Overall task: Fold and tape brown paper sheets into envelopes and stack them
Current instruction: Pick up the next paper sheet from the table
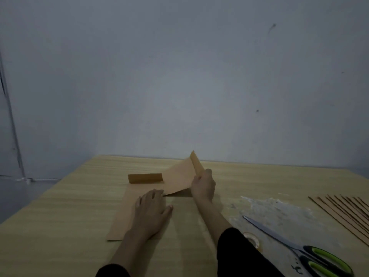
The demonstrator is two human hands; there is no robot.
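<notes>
A brown paper sheet [127, 212] lies on the wooden table [60, 226] in front of me. My left hand [151, 210] presses flat on its middle with straight fingers. My right hand [203, 186] pinches the sheet's right side and lifts that flap [179, 176] up off the table, tilted toward the left. At the sheet's far edge a narrow strip [144, 178] stands folded up. A fanned stack of brown envelopes [347, 214] lies at the right edge of the view.
Scissors with green and black handles [311, 254] lie at the near right, blades pointing left and away. A roll of clear tape [252, 239] sits beside my right forearm. A whitish patch [279, 208] marks the table. A grey wall stands behind the table.
</notes>
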